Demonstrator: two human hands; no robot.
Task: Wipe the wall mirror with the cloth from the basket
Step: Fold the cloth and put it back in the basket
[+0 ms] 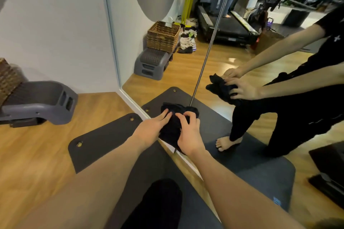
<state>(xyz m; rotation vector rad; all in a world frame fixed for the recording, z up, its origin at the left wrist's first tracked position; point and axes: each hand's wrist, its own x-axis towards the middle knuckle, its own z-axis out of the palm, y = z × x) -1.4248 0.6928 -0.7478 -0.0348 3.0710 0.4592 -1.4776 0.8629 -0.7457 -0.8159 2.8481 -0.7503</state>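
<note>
A dark, crumpled cloth (172,126) is bunched between both my hands, in front of the lower part of the wall mirror (232,52). My left hand (150,130) grips its left side with fingers spread over the fabric. My right hand (189,134) clutches its right side, fingers curled into it. The cloth hangs close to the glass near the mirror's bottom edge; whether it touches the glass I cannot tell. The mirror shows my reflection holding the same cloth. The wicker basket (8,78) sits at the far left on a grey step platform (41,102).
A dark exercise mat (104,141) lies on the wooden floor under me, running up to the mirror's base. The white wall (55,33) stands left of the mirror. The mirror reflects a treadmill, shoes, yellow poles and the basket.
</note>
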